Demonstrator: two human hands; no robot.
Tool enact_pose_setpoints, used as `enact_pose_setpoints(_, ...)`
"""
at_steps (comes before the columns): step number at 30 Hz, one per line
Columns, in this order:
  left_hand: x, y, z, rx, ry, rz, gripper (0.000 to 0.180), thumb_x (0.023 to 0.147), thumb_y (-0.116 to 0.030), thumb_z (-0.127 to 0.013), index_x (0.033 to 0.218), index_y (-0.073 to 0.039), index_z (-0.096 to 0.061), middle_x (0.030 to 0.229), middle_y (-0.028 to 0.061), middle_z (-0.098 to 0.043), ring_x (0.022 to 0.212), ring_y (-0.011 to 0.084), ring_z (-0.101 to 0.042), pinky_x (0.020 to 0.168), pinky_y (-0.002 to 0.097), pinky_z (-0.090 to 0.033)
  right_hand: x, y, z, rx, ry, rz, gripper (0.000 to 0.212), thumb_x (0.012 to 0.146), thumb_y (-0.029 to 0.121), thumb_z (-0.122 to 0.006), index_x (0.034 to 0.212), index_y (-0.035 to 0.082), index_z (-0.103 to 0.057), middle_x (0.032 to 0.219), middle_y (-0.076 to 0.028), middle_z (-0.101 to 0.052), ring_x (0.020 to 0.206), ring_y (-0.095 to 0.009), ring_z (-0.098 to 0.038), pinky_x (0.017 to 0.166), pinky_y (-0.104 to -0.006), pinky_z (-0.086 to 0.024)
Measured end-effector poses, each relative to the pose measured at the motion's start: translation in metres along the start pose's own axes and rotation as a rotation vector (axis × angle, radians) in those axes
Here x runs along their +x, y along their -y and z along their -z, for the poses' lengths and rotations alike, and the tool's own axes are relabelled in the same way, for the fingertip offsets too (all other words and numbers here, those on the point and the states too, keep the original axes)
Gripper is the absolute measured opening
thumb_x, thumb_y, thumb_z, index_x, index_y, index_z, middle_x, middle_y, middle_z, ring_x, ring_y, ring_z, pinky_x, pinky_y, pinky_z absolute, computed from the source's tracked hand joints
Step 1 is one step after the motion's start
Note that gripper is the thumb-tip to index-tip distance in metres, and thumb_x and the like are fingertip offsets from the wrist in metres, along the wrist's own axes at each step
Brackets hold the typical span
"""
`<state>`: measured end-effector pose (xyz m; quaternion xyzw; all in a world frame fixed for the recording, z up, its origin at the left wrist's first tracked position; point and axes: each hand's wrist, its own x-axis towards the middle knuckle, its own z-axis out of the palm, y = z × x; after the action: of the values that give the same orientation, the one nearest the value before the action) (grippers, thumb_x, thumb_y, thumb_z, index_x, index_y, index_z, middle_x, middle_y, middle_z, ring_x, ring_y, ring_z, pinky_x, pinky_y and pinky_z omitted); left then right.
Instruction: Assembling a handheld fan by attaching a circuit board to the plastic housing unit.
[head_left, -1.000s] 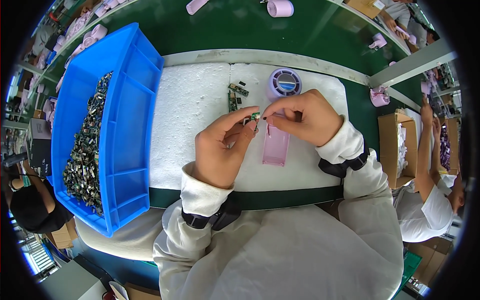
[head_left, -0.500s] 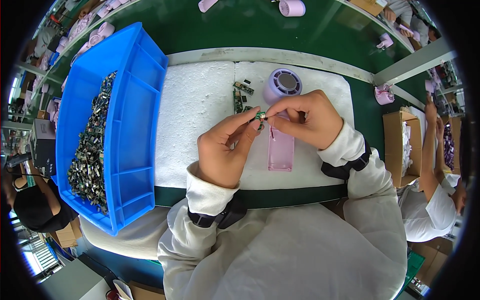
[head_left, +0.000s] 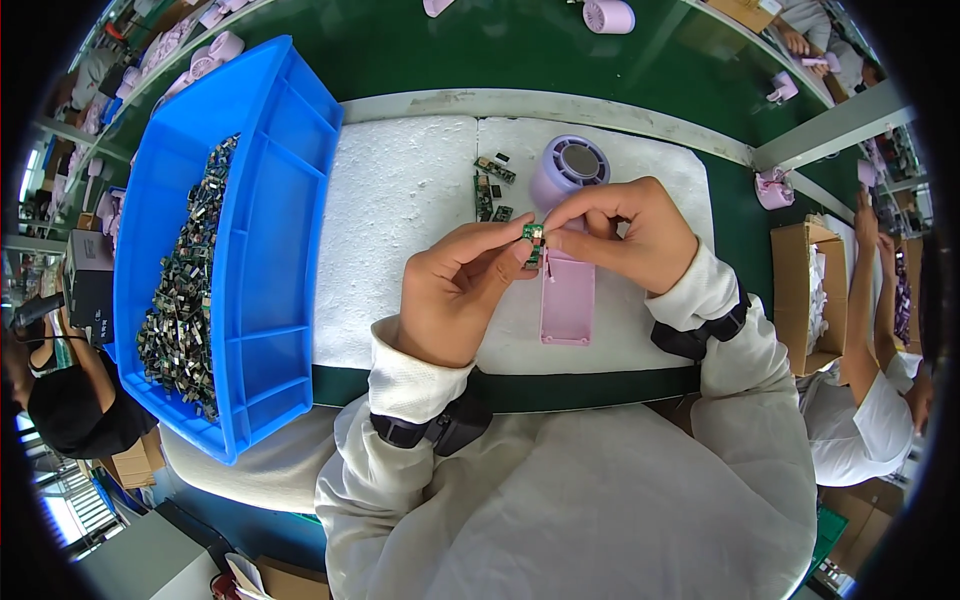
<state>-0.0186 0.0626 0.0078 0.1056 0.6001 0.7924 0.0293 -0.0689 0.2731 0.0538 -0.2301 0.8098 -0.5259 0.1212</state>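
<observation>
Between the thumb and fingers of my left hand (head_left: 455, 285) is a small green circuit board (head_left: 533, 240), held upright above the white foam sheet. My right hand (head_left: 630, 235) pinches at the board's right edge; its fingertips hide what they grip. Just below those fingertips hangs a short thin wire (head_left: 549, 268). Under my right hand lies a lilac handheld fan (head_left: 568, 180), its round head away from me and its hollow handle (head_left: 568, 310) toward me. Several more circuit boards (head_left: 484, 195) rest on the foam left of the fan head.
A blue bin (head_left: 270, 270) heaped with small circuit boards (head_left: 185, 315) stands on the left. The white foam sheet (head_left: 390, 230) covers the bench before me. Beyond its rail, lilac fan parts (head_left: 608, 15) lie on a green surface. At right are a cardboard box (head_left: 790, 295) and other people.
The circuit board has turned so more of its face shows, and both hands have shifted slightly right and down in the picture. My fingers still meet at the board.
</observation>
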Motion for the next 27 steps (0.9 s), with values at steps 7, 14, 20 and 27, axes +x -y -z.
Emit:
enact_pose_setpoints(7,-0.001,0.002,0.001,-0.008,-0.026,0.031,0.028,0.096,0.003,-0.062,0.123,0.001,-0.066,0.116,0.0140,-0.068,0.102,0.0189,-0.069,0.086,0.0303,-0.062,-0.001,-0.003,-0.006,-0.291,-0.031,0.188,0.014,0.087,0.005,-0.072,0.101,0.006,-0.073,0.053,-0.001,-0.037,0.047,-0.012,-0.037,0.048,-0.0300,-0.030)
enact_pose_setpoints(14,-0.001,0.001,-0.004,0.017,-0.037,-0.040,0.028,0.096,0.003,-0.063,0.124,0.001,-0.066,0.114,0.0134,-0.068,0.100,0.0177,-0.069,0.086,0.0288,-0.060,-0.002,0.004,-0.003,-0.367,-0.003,0.244,0.012,0.088,0.005,-0.070,0.100,0.006,-0.070,0.053,-0.002,-0.035,0.046,-0.013,-0.038,0.047,-0.0300,-0.031)
enact_pose_setpoints(20,-0.003,-0.001,-0.003,0.099,-0.041,-0.067,0.029,0.096,0.003,-0.064,0.125,0.001,-0.066,0.112,0.0130,-0.067,0.097,0.0165,-0.069,0.084,0.0267,-0.058,-0.004,0.006,0.000,-0.284,-0.049,0.182,0.012,0.087,0.005,-0.070,0.100,0.006,-0.070,0.052,0.000,-0.034,0.046,-0.011,-0.038,0.048,-0.0289,-0.032)
enact_pose_setpoints(27,-0.002,-0.002,-0.003,0.124,-0.016,-0.065,0.030,0.095,0.003,-0.065,0.124,0.000,-0.067,0.108,0.0120,-0.067,0.094,0.0158,-0.068,0.081,0.0245,-0.057,-0.005,0.005,0.000,-0.271,-0.031,0.173,0.013,0.086,0.005,-0.071,0.099,0.006,-0.071,0.051,0.001,-0.036,0.046,-0.010,-0.038,0.048,-0.0278,-0.032)
